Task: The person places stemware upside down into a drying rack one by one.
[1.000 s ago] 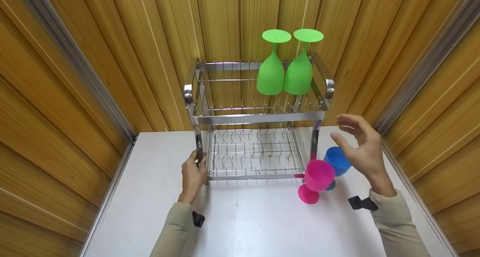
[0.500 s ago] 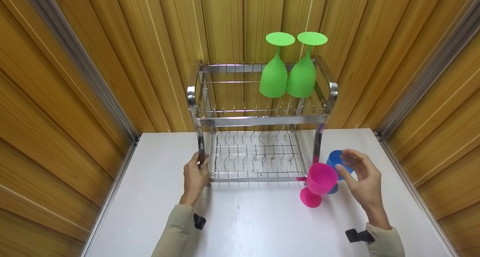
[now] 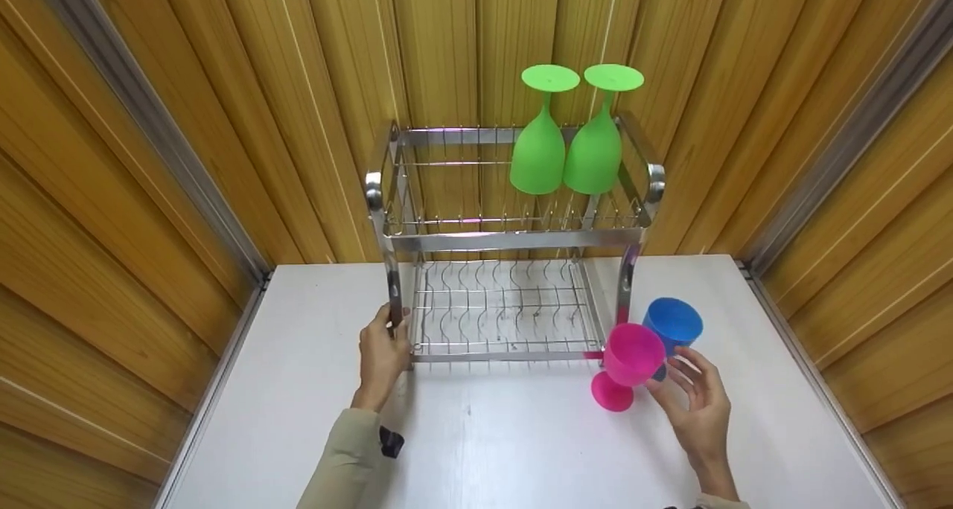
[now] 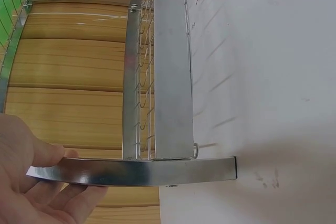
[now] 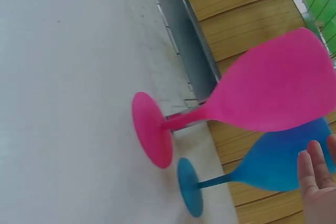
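Note:
In the head view my left hand [image 3: 382, 349] grips the front left leg of a two-tier metal dish rack [image 3: 514, 239]. The left wrist view has the thumb and fingers of that hand around the flat metal leg [image 4: 121, 172]. A pink goblet [image 3: 633, 356] stands upright by the rack's front right corner. Just behind it, to the right, is an upright blue goblet [image 3: 672, 321]. My right hand [image 3: 698, 408] is at the right side of the pink goblet, thumb and fingers spread apart and holding nothing. Its fingertips overlap the blue goblet in the right wrist view.
Two green goblets [image 3: 537, 155] stand upside down at the right of the rack's upper tier. Wavy wires line the lower tier. The white table [image 3: 476, 449] meets wood-look panel walls [image 3: 439, 47] at the back and sides.
My right hand has come down and toward the front, from above the blue goblet to beside the pink one. My left hand keeps its grip on the rack leg.

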Demonstrator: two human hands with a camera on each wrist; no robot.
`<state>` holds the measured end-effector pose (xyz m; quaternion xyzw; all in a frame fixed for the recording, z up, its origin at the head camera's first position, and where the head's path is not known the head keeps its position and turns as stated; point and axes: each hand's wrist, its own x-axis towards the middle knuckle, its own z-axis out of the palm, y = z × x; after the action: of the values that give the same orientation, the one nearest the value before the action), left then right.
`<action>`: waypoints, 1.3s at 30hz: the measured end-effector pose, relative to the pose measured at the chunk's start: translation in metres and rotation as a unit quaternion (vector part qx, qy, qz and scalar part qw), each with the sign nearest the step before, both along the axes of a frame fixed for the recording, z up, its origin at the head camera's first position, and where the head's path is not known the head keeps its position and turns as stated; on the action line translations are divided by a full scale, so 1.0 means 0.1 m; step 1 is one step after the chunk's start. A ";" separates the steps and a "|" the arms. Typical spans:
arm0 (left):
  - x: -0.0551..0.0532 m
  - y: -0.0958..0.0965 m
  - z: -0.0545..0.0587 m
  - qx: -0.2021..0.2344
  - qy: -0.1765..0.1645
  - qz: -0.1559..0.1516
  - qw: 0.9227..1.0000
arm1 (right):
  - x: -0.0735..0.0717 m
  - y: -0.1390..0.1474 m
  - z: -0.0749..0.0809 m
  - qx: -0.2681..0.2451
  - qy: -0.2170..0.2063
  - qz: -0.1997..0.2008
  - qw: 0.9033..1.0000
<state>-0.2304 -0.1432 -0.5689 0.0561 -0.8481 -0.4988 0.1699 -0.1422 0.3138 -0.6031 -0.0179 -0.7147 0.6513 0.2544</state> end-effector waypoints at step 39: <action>-0.01 0.01 -0.04 -0.025 0.018 0.005 1.000 | -0.27 -0.46 -0.53 -0.106 -0.067 0.036 0.992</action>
<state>-0.2315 -0.1424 -0.5734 0.0476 -0.8568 -0.4774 0.1891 -0.1696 0.2677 -0.6560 -0.0620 -0.6575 0.7293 0.1790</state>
